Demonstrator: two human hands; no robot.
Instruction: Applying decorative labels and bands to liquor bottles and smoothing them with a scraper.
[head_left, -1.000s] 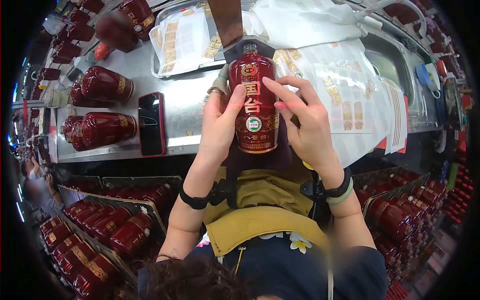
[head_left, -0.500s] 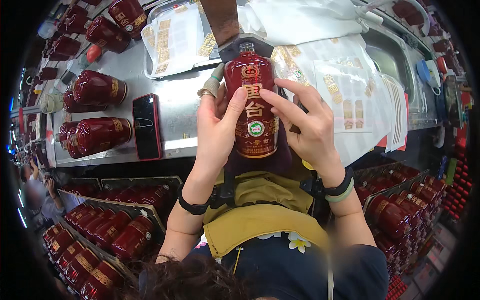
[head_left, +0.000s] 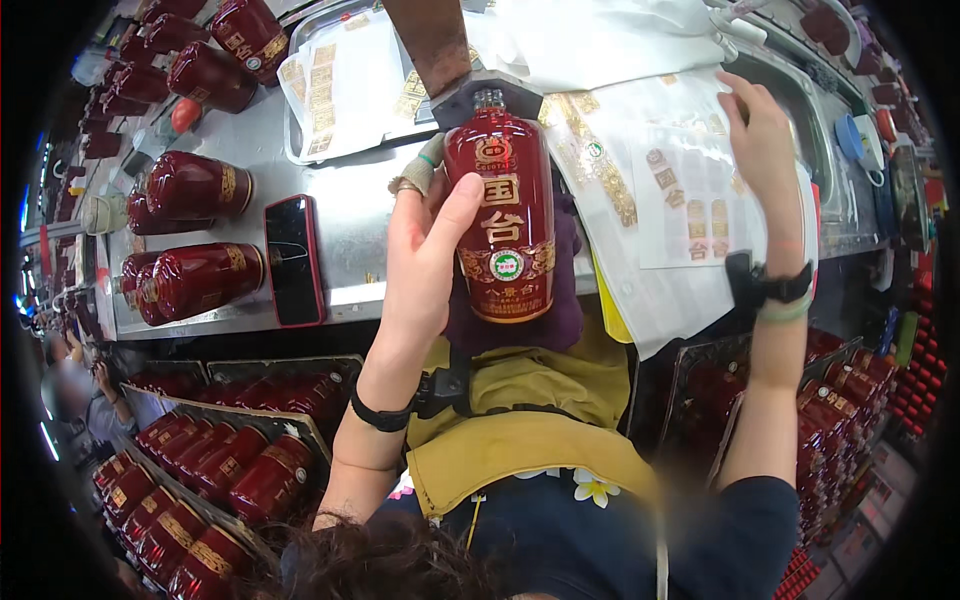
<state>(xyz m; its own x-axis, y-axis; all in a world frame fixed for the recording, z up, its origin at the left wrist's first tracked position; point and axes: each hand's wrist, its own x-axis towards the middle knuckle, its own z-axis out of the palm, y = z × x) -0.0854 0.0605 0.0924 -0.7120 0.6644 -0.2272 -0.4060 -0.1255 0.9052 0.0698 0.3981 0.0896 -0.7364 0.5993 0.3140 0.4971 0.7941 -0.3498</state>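
Observation:
A dark red glass bottle (head_left: 530, 180) with gold lettering and a round green-and-white sticker lies neck away from me, its neck at a dark metal stand (head_left: 435, 45). My left hand (head_left: 422, 255) grips its left side, thumb on the front; a pale cloth cover with a green band wraps a finger. My right hand (head_left: 762, 130) is off the bottle at the far right, fingers loosely stretched, over white sheets (head_left: 660, 300) bearing gold stickers. I see nothing between its fingers. A purple cloth pad (head_left: 570, 325) lies under the bottle.
More red bottles (head_left: 205, 275) lie on the metal table's left, beside a phone (head_left: 293, 260). A tray (head_left: 297, 140) holds sticker sheets. A sink (head_left: 775, 110) is at the far right. Bottle crates stand below on both sides (head_left: 270, 475) (head_left: 830, 410). Another person is at far left.
My right hand has left the bottle and moved right and away, over the sticker sheets. My left hand still grips the bottle, which has tilted slightly.

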